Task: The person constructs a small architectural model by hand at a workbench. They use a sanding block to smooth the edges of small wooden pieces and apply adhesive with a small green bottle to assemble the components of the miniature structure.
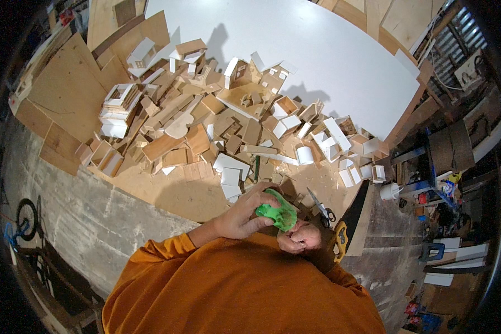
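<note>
My left hand (242,216) is wrapped round a green see-through plastic container (281,212), held close in front of my orange top. The container is tilted, with its wider end toward my right hand (300,239). Darker matter shows through its side, too unclear to name. My right hand is closed just below that end, fingers curled in; what it holds, if anything, is hidden. Beyond it lie scissors (324,211) with dark handles, blades pointing away. A handsaw (342,236) with a yellow and black handle rests at the right, near my right arm.
A wooden work surface (189,196) bears a heap of wood offcuts (178,122) and small white-and-wood model houses (242,72). A white roll (304,155) stands among them. Behind is a large white board (339,50). At the right are a white pot (391,191) and cluttered shelving.
</note>
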`<state>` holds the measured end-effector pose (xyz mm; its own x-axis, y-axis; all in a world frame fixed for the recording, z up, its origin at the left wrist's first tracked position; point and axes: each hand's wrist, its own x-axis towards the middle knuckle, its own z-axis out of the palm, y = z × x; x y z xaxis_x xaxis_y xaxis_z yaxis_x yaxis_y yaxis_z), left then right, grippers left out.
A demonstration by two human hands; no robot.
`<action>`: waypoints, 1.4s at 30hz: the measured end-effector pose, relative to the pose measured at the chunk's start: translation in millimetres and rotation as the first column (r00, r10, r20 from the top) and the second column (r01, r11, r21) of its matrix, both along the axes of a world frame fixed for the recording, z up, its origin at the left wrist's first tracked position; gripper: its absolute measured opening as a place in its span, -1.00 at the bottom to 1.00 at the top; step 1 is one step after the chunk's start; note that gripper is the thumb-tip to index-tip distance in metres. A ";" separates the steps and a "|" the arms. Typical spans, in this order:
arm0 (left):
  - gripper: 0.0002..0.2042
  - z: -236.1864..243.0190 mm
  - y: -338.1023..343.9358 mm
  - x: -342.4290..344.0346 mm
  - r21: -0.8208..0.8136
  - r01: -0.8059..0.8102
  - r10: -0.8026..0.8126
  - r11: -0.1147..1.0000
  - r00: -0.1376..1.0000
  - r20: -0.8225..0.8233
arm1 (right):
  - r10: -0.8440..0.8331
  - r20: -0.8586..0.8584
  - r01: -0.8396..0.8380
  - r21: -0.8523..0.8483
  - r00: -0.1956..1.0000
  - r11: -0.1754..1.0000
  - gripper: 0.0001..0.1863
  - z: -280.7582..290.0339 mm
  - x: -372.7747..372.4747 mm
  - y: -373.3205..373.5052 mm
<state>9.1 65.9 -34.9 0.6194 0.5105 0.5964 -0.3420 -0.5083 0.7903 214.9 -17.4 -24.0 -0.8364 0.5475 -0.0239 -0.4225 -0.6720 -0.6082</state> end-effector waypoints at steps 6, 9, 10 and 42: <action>-0.64 12.0 1.0 -2.0 0.074 -0.054 0.053 0.996 0.998 0.014 | -0.029 -0.051 0.029 -0.001 0.998 1.000 -0.66 4.5 4.0 -0.6; -0.65 12.5 -0.1 -2.4 0.184 -0.045 0.048 0.982 0.999 -0.009 | -0.014 0.225 0.003 0.046 0.974 0.999 -0.70 28.8 2.3 -0.2; -0.65 12.1 -1.3 -3.3 0.162 -0.045 0.052 0.986 0.998 -0.037 | -0.027 0.301 0.007 0.069 0.953 0.998 -0.72 35.0 0.1 -0.9; -0.54 16.6 -8.5 -12.2 -0.045 0.130 -0.136 0.990 0.975 -0.174 | 0.141 0.040 -0.146 0.226 0.989 0.963 -0.37 7.7 -3.7 -10.5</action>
<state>-3.1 57.4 -18.3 0.7772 0.4342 0.4554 -0.2583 -0.4398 0.8601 211.1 -27.8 -16.3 -0.9072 0.4153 0.0666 -0.3156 -0.5673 -0.7606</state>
